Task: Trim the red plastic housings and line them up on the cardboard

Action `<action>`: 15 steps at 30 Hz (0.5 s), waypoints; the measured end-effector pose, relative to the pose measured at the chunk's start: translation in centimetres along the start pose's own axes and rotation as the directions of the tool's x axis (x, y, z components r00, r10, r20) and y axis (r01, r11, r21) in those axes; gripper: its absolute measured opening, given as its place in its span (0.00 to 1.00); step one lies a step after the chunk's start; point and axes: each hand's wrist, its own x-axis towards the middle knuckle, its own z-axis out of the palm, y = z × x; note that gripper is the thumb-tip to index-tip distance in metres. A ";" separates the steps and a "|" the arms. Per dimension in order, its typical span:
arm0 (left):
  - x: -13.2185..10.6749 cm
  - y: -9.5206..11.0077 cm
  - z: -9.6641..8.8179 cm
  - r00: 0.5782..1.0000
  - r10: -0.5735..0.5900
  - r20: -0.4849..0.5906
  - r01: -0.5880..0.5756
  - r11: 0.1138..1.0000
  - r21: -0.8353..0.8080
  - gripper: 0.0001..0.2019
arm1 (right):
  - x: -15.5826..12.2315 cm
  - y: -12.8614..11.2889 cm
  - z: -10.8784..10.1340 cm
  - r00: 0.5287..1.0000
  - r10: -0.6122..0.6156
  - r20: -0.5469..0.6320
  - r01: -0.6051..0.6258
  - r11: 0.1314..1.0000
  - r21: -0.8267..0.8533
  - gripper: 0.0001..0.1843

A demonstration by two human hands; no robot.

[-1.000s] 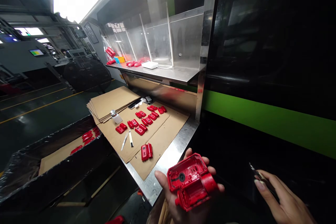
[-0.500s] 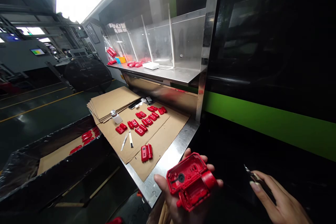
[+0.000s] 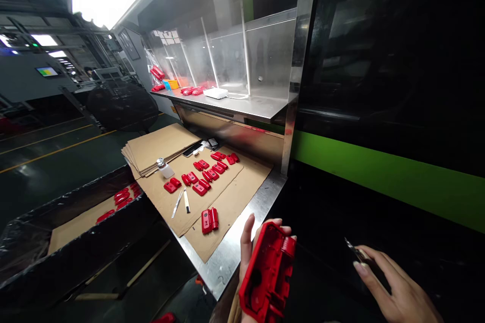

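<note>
My left hand (image 3: 248, 245) is closed round a red plastic housing (image 3: 267, 275), now tilted on edge at the bottom middle, just off the corner of the steel bench (image 3: 242, 232). My right hand (image 3: 394, 287) sits at the lower right, fingers curled round a small dark tool (image 3: 356, 251) whose thin tip points up and left. On the cardboard sheet (image 3: 223, 207) lie several red parts (image 3: 206, 171) in rows, one red part (image 3: 209, 220) lies apart nearer me, and two slim blades (image 3: 182, 202) lie beside them.
A small bottle (image 3: 163, 167) stands by a stack of cardboard sheets (image 3: 159, 144). A steel shelf (image 3: 235, 103) holds a white box (image 3: 215, 93) and more red parts behind clear panels. A black-lined bin (image 3: 76, 227) with red parts sits left. A dark machine with a green stripe (image 3: 379, 166) fills the right.
My left hand has turned the red housing from lying open-face up to standing on edge. My right hand with the tool has shifted slightly left.
</note>
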 end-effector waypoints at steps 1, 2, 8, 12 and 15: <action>0.0 -0.1 -0.2 1.000 0.014 0.021 -0.014 1.000 -0.006 0.23 | 0.0 0.1 0.1 1.000 -0.001 -0.005 0.001 1.000 0.002 0.42; 0.1 -0.2 -0.5 0.997 0.032 0.074 -0.030 0.999 -0.025 0.25 | 0.1 0.1 0.1 1.000 -0.005 -0.010 0.005 1.000 0.005 0.41; 1.0 -1.5 -3.0 0.956 0.085 0.282 -0.044 0.988 -0.147 0.42 | 0.3 0.0 0.2 0.999 -0.028 -0.023 0.028 1.000 0.006 0.38; 0.7 -1.5 -2.1 0.970 0.069 0.235 -0.024 0.981 -0.191 0.37 | 0.3 0.0 0.2 1.000 -0.006 -0.003 0.005 1.000 -0.006 0.40; 0.1 -1.1 -1.0 0.992 0.016 0.127 0.001 0.990 -0.138 0.25 | 0.3 0.0 0.2 1.000 0.018 0.010 -0.018 1.000 -0.011 0.42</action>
